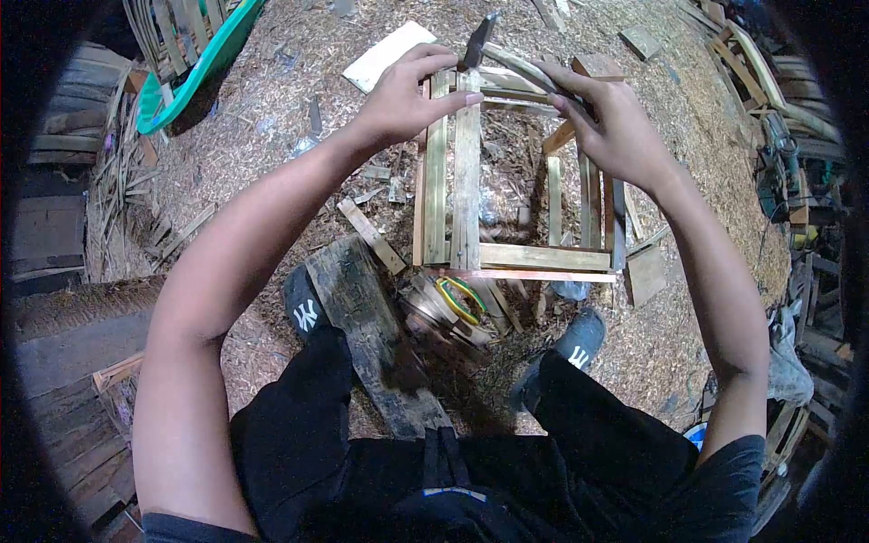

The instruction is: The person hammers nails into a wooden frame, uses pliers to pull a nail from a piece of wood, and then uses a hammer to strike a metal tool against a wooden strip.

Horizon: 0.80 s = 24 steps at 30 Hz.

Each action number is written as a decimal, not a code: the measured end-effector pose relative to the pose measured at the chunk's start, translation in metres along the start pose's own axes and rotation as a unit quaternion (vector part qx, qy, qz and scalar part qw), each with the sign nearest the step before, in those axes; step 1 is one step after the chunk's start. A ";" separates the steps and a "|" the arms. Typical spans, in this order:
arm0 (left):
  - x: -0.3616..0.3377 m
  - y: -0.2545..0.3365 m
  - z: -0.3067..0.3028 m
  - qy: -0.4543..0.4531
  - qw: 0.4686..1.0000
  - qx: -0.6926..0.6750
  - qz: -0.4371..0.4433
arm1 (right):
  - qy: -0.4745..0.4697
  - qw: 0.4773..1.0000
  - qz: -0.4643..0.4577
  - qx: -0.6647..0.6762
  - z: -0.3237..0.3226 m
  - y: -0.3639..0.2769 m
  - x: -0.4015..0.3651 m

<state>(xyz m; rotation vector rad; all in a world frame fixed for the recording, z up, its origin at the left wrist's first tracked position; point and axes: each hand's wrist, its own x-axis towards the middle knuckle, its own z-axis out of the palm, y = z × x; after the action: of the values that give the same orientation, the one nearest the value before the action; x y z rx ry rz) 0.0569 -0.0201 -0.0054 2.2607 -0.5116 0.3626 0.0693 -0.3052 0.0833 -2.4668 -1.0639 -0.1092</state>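
A hammer (518,63) with a dark metal head and a pale wooden handle is gripped in my right hand (615,127). Its head sits over the far end of an upright-running slat (466,181) on a wooden frame (543,260). Beside the hammer head, my left hand (407,93) rests at that same corner, thumb across the slat and fingers bent around the slat's end. Whether a nail is between those fingers is too small to make out. The frame is built of thin wooden strips and stands in front of me.
A thick, worn plank (367,326) lies between my feet. Near it are a yellow-green ring (462,300) and a loose wood block (371,235). Wood shavings cover the ground (262,163). A green-edged curved object (204,68) is at upper left, and stacked boards (81,362) line the left side.
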 end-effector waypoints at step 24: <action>0.003 0.001 0.000 -0.039 0.998 -0.019 -0.049 | 0.058 0.998 -0.011 0.002 0.003 0.007 0.005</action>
<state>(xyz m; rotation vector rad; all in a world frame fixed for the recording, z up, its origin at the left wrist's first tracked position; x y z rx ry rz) 0.0588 -0.0212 -0.0036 2.2599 -0.4420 0.2145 0.0773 -0.3048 0.0797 -2.4130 -1.0411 -0.2544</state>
